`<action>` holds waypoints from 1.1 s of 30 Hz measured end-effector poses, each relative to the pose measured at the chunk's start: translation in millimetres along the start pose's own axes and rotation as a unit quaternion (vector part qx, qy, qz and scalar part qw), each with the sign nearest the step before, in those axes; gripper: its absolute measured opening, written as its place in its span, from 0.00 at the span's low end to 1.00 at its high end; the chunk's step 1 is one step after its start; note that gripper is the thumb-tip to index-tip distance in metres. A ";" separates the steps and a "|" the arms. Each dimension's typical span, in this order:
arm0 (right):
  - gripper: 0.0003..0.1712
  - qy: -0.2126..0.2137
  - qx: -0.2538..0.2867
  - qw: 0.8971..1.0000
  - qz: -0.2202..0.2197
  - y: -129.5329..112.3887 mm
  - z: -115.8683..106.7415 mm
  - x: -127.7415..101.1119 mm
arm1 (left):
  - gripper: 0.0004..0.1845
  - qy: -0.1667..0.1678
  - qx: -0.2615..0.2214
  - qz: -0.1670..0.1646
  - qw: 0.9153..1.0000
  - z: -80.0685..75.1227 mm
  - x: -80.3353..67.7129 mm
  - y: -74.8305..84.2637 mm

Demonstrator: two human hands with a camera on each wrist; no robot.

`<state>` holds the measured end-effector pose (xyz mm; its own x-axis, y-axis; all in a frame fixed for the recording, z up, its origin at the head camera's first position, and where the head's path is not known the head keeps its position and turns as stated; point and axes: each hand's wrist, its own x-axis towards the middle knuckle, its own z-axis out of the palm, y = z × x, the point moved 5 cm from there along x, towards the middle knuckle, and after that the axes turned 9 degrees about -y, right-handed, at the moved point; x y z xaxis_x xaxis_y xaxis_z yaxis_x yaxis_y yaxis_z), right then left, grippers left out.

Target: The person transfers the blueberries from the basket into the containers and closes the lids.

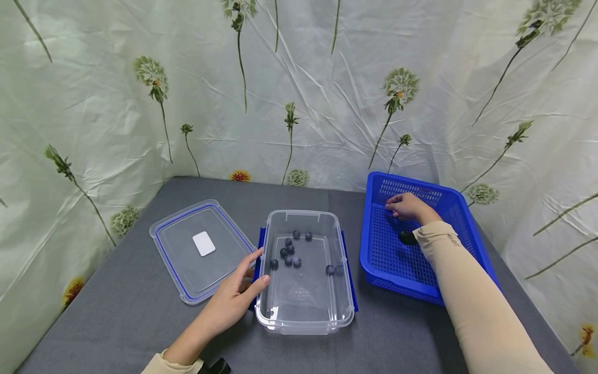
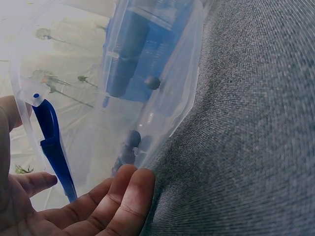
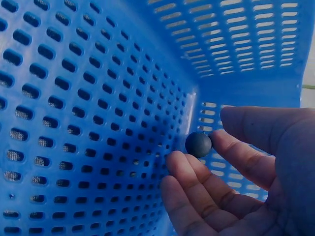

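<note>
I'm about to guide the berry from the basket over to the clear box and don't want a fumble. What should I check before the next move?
1. Berry gripped by the right hand: cannot tell. It sits at the fingertips, but a firm pinch is not clear.
2. Right hand inside the basket: ok.
3. Box open: ok. Its lid lies beside it on the left.
4. Box steadied: ok. The left hand rests against its left side.
5. Room in the box: ok. Only a few berries lie on its floor.
6. Path from basket to box free: ok. Nothing stands between them.
</note>
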<state>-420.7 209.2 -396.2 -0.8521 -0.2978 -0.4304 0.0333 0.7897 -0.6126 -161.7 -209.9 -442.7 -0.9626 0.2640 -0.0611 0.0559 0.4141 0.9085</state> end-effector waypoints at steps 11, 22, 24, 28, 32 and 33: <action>0.27 0.027 -0.050 0.998 -0.026 -14.3 0.8 -19.5 | 0.35 -0.001 -0.001 -0.003 1.000 -0.4 -0.8 0.5; 0.28 0.039 -0.022 0.998 -0.044 -14.7 0.4 -32.8 | 0.35 0.001 -0.005 -0.004 1.000 0.3 -1.3 -0.5; 0.28 0.039 -0.022 0.998 -0.046 -16.0 1.7 -36.0 | 0.35 0.006 -0.003 -0.008 1.000 0.9 -1.1 -1.4; 0.28 0.039 -0.022 0.997 -0.058 -20.3 4.5 -43.5 | 0.35 0.014 0.004 -0.011 1.000 1.6 -0.6 -2.6; 0.28 0.040 -0.026 0.996 -0.077 -24.2 5.8 -51.2 | 0.35 0.018 0.007 -0.013 1.000 1.5 -0.8 -3.1; 0.28 0.041 -0.026 0.995 -0.082 -25.1 6.0 -53.3 | 0.35 0.018 0.007 -0.012 1.000 1.4 -1.0 -3.2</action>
<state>-373.0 202.0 -361.8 -0.8838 -0.3817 -0.2706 -0.1347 0.7615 -0.6340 -160.6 -210.3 -446.1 -0.9724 0.2232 -0.0677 0.0364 0.4319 0.9012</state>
